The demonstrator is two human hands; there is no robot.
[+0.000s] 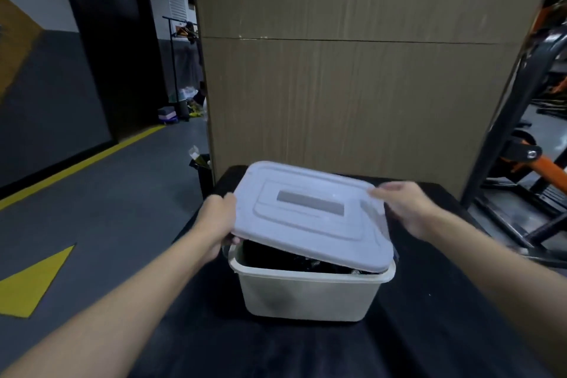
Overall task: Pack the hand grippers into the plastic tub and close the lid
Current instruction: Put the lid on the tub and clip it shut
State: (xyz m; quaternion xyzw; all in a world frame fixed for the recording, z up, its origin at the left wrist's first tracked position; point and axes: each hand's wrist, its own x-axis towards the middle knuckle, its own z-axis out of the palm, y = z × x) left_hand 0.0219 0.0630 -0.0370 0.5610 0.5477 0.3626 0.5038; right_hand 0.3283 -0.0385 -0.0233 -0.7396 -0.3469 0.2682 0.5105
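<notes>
Black-topped table [429,316], matte dark surface. One item stood directly on it: an off-white plastic tub [306,294], upright, base flat, roughly central and set back from the near edge.

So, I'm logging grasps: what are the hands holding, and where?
The lid: left hand grips its left edge; right hand meets its far right corner, grip blurred.

The tub [306,294] is sitting on the table [429,316], the hand grippers [276,255] lying inside. The lid [306,224] is tilting over it, the left grip [216,221] holding its left edge and the right grip [405,209] touching its far right corner. A cardboard box [352,86] is standing behind.
</notes>
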